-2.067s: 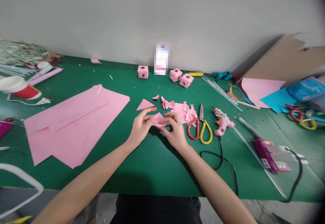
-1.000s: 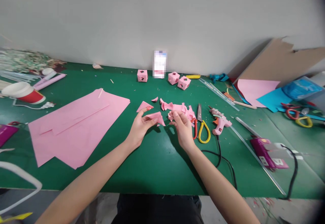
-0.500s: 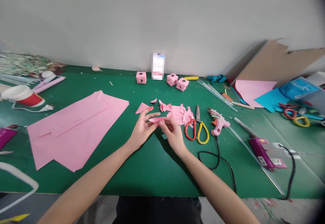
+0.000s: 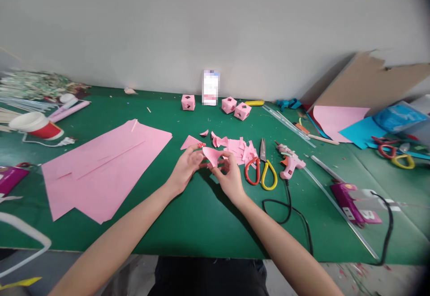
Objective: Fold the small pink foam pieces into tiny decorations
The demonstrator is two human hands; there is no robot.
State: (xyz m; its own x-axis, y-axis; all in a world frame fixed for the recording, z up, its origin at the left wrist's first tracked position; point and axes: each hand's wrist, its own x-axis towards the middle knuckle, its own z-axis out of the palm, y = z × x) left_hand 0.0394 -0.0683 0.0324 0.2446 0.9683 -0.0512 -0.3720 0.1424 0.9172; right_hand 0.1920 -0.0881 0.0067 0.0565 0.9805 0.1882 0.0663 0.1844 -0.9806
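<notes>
A small piece of pink paper (image 4: 211, 155) is raised between my hands, its face turned up and its edges bent. My right hand (image 4: 231, 175) pinches its lower right part between thumb and fingers. At the paper's left edge is my left hand (image 4: 185, 167), fingers curved and apart; whether the tips touch the paper is hard to see. Just beyond lie a pink paper triangle (image 4: 191, 141), curled pink scraps (image 4: 219, 141) and a pile of cut pink pieces (image 4: 237, 149). Scissors (image 4: 263, 157) with one red and one yellow handle rest right of the pile.
A pink glue gun (image 4: 289, 160) with a black cord lies to the right, near a purple box (image 4: 349, 204). Large pink sheets (image 4: 104, 170) spread on the left. Pink paper cubes (image 4: 188, 102) stand at the back beside a phone (image 4: 211, 87). A paper cup (image 4: 40, 126) lies far left.
The pink piece has turned from nearly edge-on to showing its face. My left hand has drawn back a little to the left, its fingers loosening; my right hand still pinches the piece.
</notes>
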